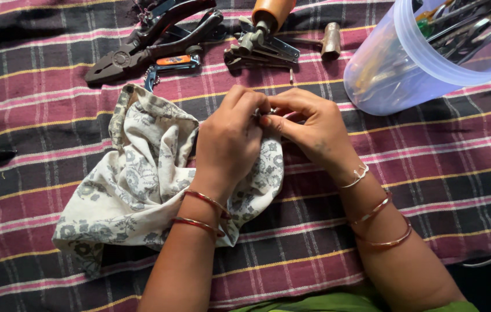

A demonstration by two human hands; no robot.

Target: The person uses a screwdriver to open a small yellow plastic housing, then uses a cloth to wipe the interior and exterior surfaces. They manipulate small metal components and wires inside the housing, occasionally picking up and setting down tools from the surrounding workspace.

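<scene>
Both hands — left (228, 138), right (309, 130) — pinched a tiny metal piece (270, 111) between their fingertips, just above the printed cloth (136, 173).

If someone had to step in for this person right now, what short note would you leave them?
Left hand: fingertips pinched on a small shiny piece, resting on the floral cloth.
Right hand: fingertips meet the left hand's on the same piece; what it is can't be made out.
Nearby: pliers and other hand tools at the top of the striped blanket; tipped clear plastic jar of tools, upper right.
Done or left: cannot tell from this view.
</scene>
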